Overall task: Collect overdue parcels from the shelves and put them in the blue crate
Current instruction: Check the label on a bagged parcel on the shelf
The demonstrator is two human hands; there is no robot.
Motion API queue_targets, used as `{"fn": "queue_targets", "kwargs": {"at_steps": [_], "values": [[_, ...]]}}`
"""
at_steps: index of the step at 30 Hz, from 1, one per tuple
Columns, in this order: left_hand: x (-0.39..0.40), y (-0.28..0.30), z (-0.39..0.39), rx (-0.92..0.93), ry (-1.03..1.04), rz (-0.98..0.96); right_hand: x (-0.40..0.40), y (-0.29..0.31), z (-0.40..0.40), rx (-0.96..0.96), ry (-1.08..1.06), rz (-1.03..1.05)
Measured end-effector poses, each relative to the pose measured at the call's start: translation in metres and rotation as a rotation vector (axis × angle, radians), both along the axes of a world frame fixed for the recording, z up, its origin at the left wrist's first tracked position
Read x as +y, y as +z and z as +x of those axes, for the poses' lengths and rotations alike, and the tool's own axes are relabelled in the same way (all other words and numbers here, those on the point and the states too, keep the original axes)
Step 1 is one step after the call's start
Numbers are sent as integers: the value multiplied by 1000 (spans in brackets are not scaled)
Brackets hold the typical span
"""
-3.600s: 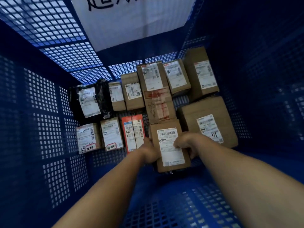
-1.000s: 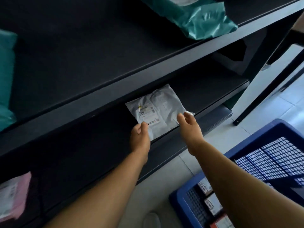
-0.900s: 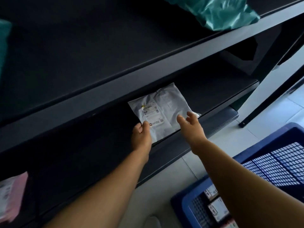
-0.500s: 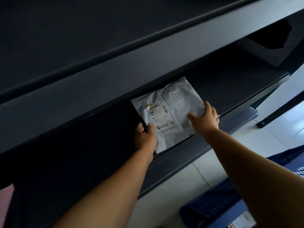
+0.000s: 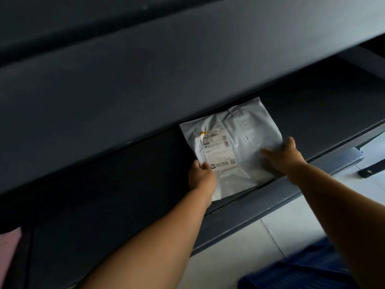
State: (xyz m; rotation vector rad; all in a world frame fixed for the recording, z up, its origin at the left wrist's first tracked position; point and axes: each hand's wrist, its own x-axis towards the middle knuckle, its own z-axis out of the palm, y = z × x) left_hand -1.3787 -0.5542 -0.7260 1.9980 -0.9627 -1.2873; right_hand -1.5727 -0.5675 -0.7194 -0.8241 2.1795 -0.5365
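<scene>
The grey mailer [image 5: 233, 147] lies flat on the lower shelf [image 5: 325, 113], label up, its near corner just over the shelf's front lip. A second ago I had only its near edge: left thumb at the corner, right fingertips touching the other corner. Now I am closer in, and both hands sit further onto the bag. My left hand [image 5: 202, 177] pinches the near left edge beside the label, thumb on top and fingers curled under where I cannot see them. My right hand [image 5: 284, 156] lies across the right side, fingers spread fairly straight and pressing on the plastic rather than curled round it, so that hand steadies while the left alone grips. The bag itself has hardly shifted on the shelf; what has changed is my hold on it, and I judge it ready to slide out. The soft plastic will sag once it leaves the shelf, so I want the right hand under or round the edge before I lift. The upper shelf [image 5: 145, 69] fills the view above it. The crate [image 5: 302, 270] shows only as a blue corner at the lower right, on the floor [image 5: 239, 243], near enough for a short carry. A pink parcel [image 5: 10, 253] shows at the far left, lower down.
</scene>
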Motion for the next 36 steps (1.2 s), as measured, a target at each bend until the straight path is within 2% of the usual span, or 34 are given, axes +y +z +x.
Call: {"fn": "queue_targets", "kwargs": {"at_steps": [5, 9, 14, 26, 36], "values": [[-2, 2, 6, 40, 95, -29, 1, 8, 15, -158, -60, -150], [5, 8, 16, 142, 182, -87, 14, 11, 25, -239, -116, -196], [17, 25, 24, 221, 169, -218, 29, 26, 34, -341, -178, -264], [42, 54, 35, 292, 228, -344, 46, 66, 44, -337, -179, -445], [41, 56, 35, 285, 228, -299, 45, 71, 45, -303, -162, -467]]}}
